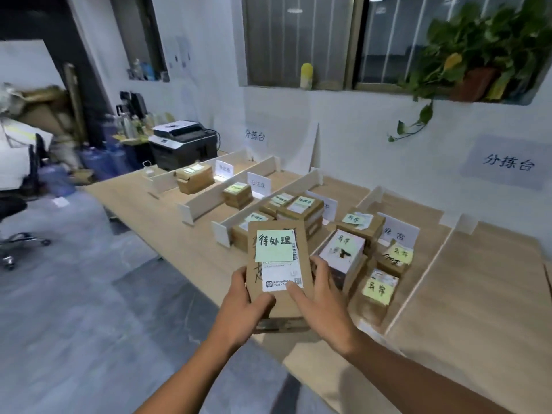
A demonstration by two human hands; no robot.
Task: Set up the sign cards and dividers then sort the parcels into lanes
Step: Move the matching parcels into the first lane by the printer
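Holding a flat, rectangular brown cardboard parcel [279,225] by its near end, the left grip [242,306] clasps the left edge with the thumb laid across the top face, and the right grip [322,300] clasps the right edge with the thumb pressing the lower corner of the label. The parcel is raised over the near edge of the counter [134,192], in front of the middle lanes, with its top face tilted toward the camera. A pale green square sticky note [274,245] with bold black handwritten characters covers the upper part of a white printed shipping label [282,274], which carries a barcode strip and a small blue logo. Dark marker strokes show on the bare matte card to the left of the label. The counter is smooth, light wood-grain board, split into lanes by thin, white, upright dividers [221,198] running away toward the wall. White sign cards [398,233] stand upright at the backs of the lanes. Other boxy cardboard parcels lie in the lanes, among them a white-topped parcel [342,255] just beside the right grip and a yellow-noted parcel [376,289] to its right. A grey and black printer [183,144] sits at the far end of the counter.
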